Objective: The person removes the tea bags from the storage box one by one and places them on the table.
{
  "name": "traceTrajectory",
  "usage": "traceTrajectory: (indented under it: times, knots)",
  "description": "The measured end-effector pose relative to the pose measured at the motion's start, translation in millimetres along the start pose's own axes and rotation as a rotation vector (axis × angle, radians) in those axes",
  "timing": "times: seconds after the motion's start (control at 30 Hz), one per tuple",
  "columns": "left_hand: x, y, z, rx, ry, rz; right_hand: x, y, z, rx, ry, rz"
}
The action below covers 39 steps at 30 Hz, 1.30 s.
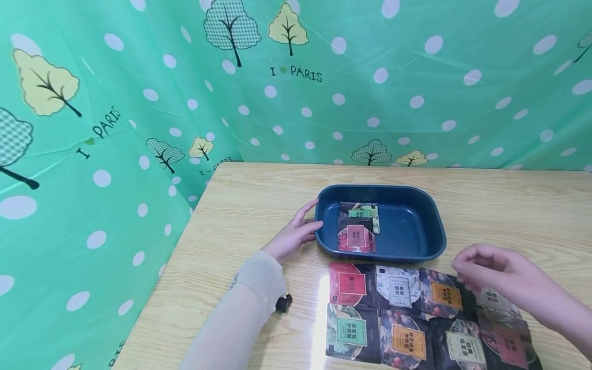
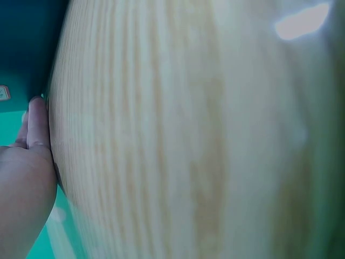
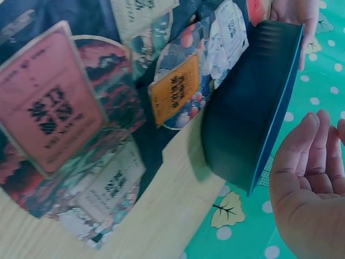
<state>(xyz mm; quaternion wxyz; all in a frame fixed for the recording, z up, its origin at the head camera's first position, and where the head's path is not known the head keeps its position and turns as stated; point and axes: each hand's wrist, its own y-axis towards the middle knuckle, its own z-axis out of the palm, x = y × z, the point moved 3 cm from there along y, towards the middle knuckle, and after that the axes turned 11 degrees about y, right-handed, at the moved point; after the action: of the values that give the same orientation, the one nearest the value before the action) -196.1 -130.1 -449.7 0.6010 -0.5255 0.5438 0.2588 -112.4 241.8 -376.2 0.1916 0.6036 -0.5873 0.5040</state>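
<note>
A dark blue rectangular basin (image 1: 407, 241) stands on the wooden table, with a few dark tea packets (image 1: 356, 236) overlapping inside its left part. My left hand (image 1: 296, 234) holds the basin's left end, the thumb over the rim and straight fingers along the outer wall. In the left wrist view those fingers (image 2: 38, 121) lie against the basin's side. My right hand (image 1: 495, 267) hovers right of the basin's near corner, over the right end of the laid-out packets. Its fingers (image 3: 318, 145) are loosely bent and nothing shows between them.
Two rows of tea packets lie in front of the basin, among them a red-labelled one (image 1: 352, 282), a white one (image 1: 399, 288) and an orange-labelled one (image 1: 409, 341). A green dotted cloth (image 1: 324, 118) hangs behind and left of the table (image 1: 222, 226).
</note>
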Motion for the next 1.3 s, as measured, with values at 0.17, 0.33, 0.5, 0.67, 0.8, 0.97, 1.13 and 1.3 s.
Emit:
traceTrajectory:
  times: [0.17,0.33,0.5,0.67,0.8,0.97,1.13,1.3]
  knots:
    - [0.5,0.5,0.0,0.007,-0.002,0.005,10.0,6.7,2.7,-0.033,0.018,-0.040]
    - [1.7,1.2,-0.3,0.012,-0.008,0.014,20.3,20.1,6.1,-0.078,0.067,-0.062]
    - [3.1,2.5,-1.0,0.011,-0.017,0.021,30.6,39.4,15.5,-0.129,0.122,-0.115]
    - [3.4,2.6,-1.2,0.010,-0.012,0.020,34.3,54.1,26.5,-0.181,0.157,-0.167]
    - [2.0,1.8,-1.0,0.009,-0.005,0.012,34.1,60.7,34.9,-0.212,0.147,-0.186]
    - [0.5,1.3,0.1,0.012,0.002,0.009,36.7,65.7,44.1,-0.254,0.108,-0.214]
    - [0.3,1.7,-0.5,0.012,0.001,0.004,41.8,71.3,51.9,-0.262,0.058,-0.230]
    - [0.8,0.9,-1.4,0.006,0.005,-0.008,46.8,78.9,60.6,-0.257,-0.008,-0.254]
